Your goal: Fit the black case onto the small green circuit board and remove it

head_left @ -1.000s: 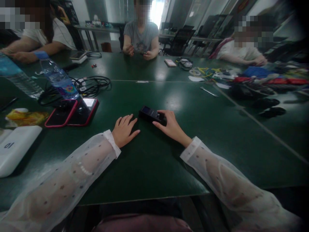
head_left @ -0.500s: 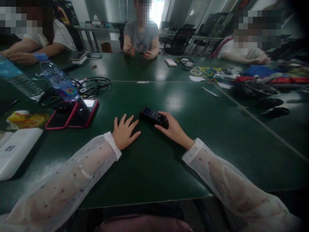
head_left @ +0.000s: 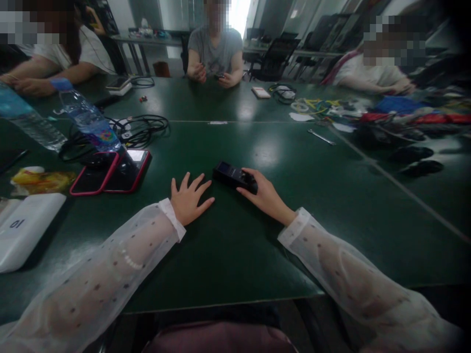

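Note:
Fingers spread, my left hand (head_left: 187,198) lies flat on the dark green table (head_left: 228,264) and holds nothing. Just to its right, my right hand (head_left: 267,198) grips the near right end of a black handheld device (head_left: 228,174). The thumb is on its front side and the fingers are at its far side. The device rests on the table, with a small dark screen at its left end and buttons partly covered by my fingers. A small gap separates my left fingertips from it.
On the left are two red-edged phones (head_left: 127,174), a white power bank (head_left: 31,230), a yellow packet (head_left: 42,181), water bottles (head_left: 86,120) and black cables (head_left: 150,130). A wrench (head_left: 321,137) and a cluttered heap (head_left: 405,115) are right. Several people sit around the table.
The camera view has shifted very slightly. Both hands and the black device stay in the same place on the table.

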A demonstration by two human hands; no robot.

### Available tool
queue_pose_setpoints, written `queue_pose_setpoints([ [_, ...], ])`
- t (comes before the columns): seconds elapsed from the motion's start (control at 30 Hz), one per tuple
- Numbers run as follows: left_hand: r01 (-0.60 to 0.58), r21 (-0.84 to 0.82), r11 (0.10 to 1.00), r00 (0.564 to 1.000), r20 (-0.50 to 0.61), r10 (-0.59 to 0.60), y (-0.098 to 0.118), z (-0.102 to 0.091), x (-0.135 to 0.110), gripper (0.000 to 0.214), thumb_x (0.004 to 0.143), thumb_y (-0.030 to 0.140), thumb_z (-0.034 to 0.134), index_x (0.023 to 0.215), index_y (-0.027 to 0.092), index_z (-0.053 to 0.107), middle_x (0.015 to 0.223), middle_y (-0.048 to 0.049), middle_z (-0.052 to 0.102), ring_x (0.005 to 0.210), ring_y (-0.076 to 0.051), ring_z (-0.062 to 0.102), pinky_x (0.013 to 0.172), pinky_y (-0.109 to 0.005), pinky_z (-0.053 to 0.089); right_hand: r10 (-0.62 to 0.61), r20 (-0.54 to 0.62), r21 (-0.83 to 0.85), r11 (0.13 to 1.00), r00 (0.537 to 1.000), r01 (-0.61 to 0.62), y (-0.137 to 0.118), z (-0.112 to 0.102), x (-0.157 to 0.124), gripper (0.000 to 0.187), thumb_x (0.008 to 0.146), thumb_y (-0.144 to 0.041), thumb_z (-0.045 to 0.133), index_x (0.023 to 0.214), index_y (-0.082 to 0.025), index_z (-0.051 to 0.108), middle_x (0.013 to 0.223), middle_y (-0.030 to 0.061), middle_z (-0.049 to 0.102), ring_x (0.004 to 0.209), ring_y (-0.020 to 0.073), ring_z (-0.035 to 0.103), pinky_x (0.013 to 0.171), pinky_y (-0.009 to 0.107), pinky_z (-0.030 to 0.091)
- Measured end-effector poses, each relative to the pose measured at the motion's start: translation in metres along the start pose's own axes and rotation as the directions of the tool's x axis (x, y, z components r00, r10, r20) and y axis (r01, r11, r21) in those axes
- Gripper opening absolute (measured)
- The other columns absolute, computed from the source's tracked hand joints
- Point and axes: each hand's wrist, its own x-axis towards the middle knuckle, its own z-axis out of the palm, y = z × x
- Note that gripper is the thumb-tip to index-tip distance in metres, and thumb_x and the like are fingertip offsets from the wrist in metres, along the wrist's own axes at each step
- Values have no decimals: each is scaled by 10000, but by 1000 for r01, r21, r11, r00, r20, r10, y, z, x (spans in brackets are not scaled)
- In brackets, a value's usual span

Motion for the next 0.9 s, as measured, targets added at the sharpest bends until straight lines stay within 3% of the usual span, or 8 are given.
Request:
queue_pose_setpoints([
  [0.17,-2,-10,1000,1000,24,2,1,-3,0,602,944,639,374,1469,344,404,1585,-41,318,1450,-443,183,1080,-771,110,-29,-26,-7,1000,999,29,-5,-1,-1,575,874,-420,611,1393,-251,429,1310,128,568,1170,314,581,1009,528,471],
  [0.27,-2,1,1000,999,40,2,1,-5,1,610,953,625,370,1479,318,394,1590,-54,307,1454,-442,169,1082,-771,110,-60,-170,-23,998,984,57,-10,-9,-1,580,890,-441,590,1407,-254,406,1333,128,544,1195,309,563,1019,504,471],
  [0.4,-4,-9,1000,998,60,4,0,-6,1,618,953,630,369,1484,315,382,1593,-53,299,1456,-439,168,1083,-771,110,-8,-451,-73,997,893,-28,-8,-27,1,634,909,-507,532,1448,-238,333,1416,149,453,1285,336,487,1025,524,461],
  [0.47,-9,-15,1000,998,60,10,0,-6,1,617,953,635,363,1482,317,383,1593,-50,298,1456,-440,167,1083,-771,108,32,-519,-78,993,854,-84,2,-32,3,635,908,-531,516,1439,-231,339,1415,156,445,1282,338,488,1019,531,463],
  [0.57,-16,-4,1000,998,61,16,-1,-7,1,620,958,630,358,1486,304,380,1596,-57,292,1456,-438,169,1083,-769,122,120,-525,-26,987,843,-157,26,-29,5,628,883,-543,544,1402,-229,381,1363,156,494,1184,324,560,976,524,491],
  [0.7,-21,26,999,997,80,19,0,-8,1,630,963,631,340,1495,294,369,1601,-64,280,1456,-434,177,1080,-767,144,225,-336,42,974,914,-225,52,-17,8,600,826,-503,621,1313,-186,471,1223,161,591,1042,319,618,904,522,510],
  [0.9,-15,91,996,997,71,8,2,-6,0,621,975,623,312,1503,300,358,1604,-45,276,1458,-421,183,1083,-756,173,179,-316,-30,980,932,-199,56,-12,9,536,801,-393,661,1268,-195,490,1188,142,610,1049,309,607,925,525,494],
])
